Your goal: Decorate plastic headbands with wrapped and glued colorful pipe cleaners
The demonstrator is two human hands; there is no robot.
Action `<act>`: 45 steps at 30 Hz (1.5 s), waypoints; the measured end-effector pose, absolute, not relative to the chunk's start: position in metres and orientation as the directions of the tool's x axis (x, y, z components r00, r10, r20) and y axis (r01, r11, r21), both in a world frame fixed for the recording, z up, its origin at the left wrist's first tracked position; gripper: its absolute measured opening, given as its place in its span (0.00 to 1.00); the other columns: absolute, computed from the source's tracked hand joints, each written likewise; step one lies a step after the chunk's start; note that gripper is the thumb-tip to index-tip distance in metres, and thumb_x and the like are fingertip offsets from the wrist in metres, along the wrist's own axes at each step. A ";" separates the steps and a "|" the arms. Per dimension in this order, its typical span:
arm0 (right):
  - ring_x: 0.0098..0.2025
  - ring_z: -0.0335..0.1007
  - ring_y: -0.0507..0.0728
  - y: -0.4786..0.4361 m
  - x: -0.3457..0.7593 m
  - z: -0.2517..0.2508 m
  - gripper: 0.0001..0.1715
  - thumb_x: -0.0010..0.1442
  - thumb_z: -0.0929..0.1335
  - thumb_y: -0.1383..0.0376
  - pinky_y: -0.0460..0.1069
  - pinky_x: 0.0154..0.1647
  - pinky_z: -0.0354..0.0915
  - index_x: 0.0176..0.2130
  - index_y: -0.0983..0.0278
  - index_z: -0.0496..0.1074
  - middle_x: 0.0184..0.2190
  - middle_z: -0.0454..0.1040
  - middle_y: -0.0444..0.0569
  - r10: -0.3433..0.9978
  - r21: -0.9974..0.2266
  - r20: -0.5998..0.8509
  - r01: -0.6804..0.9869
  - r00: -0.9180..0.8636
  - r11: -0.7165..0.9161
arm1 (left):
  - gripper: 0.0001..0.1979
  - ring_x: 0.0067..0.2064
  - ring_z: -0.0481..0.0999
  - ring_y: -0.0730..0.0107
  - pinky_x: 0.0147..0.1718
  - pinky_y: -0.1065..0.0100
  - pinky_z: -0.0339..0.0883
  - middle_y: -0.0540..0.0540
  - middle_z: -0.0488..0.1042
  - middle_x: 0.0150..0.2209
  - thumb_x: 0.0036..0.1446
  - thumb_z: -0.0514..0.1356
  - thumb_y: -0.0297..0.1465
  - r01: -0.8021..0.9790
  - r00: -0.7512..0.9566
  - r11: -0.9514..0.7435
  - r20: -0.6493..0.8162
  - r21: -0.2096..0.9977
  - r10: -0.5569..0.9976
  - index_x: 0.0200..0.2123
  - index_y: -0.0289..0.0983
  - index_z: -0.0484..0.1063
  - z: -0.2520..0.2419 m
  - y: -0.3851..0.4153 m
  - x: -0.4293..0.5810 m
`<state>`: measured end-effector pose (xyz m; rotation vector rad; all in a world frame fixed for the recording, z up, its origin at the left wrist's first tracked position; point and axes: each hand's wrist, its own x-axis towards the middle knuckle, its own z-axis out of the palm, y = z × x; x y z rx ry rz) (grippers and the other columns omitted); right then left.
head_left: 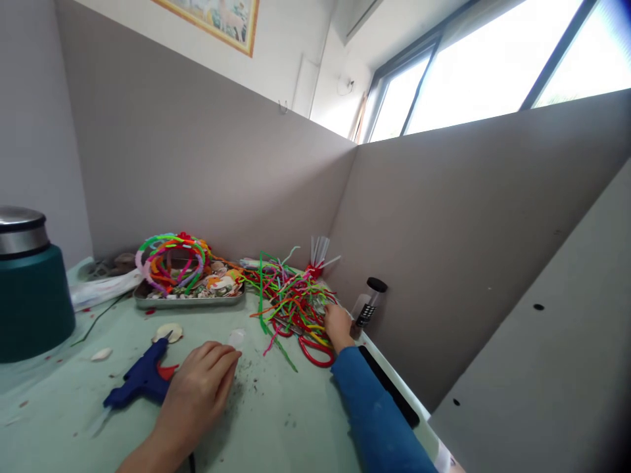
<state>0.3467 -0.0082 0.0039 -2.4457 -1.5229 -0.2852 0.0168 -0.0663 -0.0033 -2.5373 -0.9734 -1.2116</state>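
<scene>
My left hand [204,381] hovers just right of a blue glue gun [142,380] with a red trigger. Its fingers are curled together, and whatever they may hold is hidden. A small clear piece [236,338] shows just beyond its fingertips. Stretched forward in a blue sleeve, my right hand [338,326] reaches the right edge of a tangled heap of colourful pipe cleaners [290,289]. Its fingertips are partly hidden there, so their grip is unclear. Red-handled scissors [315,353] lie at the front of that heap.
A metal tray [190,302] holds shells and looped pipe cleaners. Shells [170,332] lie near the glue gun's nozzle. A green flask [32,295] stands left. Clear glue sticks [319,249], a black-capped bottle [369,302] and a dark flat object [389,387] line the right side. Grey partitions [211,151] enclose the table.
</scene>
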 end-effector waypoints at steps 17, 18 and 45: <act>0.42 0.70 0.57 -0.006 0.328 0.093 0.17 0.62 0.59 0.60 0.46 0.35 0.58 0.42 0.56 0.75 0.40 0.76 0.49 0.914 0.076 0.353 0.968 0.199 -0.240 | 0.10 0.39 0.69 0.63 0.39 0.61 0.63 0.44 0.74 0.36 0.58 0.51 0.26 0.626 0.450 -0.768 0.744 0.131 0.494 0.38 0.36 0.72 0.001 -0.069 0.017; 0.43 0.70 0.57 -0.006 0.325 0.098 0.17 0.62 0.59 0.61 0.46 0.36 0.58 0.42 0.56 0.75 0.41 0.76 0.49 0.917 0.091 0.352 0.968 0.188 -0.233 | 0.10 0.39 0.69 0.63 0.39 0.61 0.63 0.44 0.74 0.36 0.58 0.51 0.26 0.627 0.450 -0.768 0.745 0.129 0.493 0.38 0.36 0.72 0.001 -0.069 0.017; 0.40 0.70 0.55 -0.050 0.318 0.112 0.18 0.64 0.58 0.59 0.45 0.37 0.58 0.47 0.56 0.72 0.39 0.76 0.48 0.791 -0.020 0.592 0.984 0.153 -0.176 | 0.11 0.38 0.69 0.63 0.37 0.61 0.64 0.43 0.74 0.35 0.58 0.51 0.25 0.631 0.459 -0.762 0.722 0.147 0.519 0.39 0.36 0.72 0.005 -0.072 0.017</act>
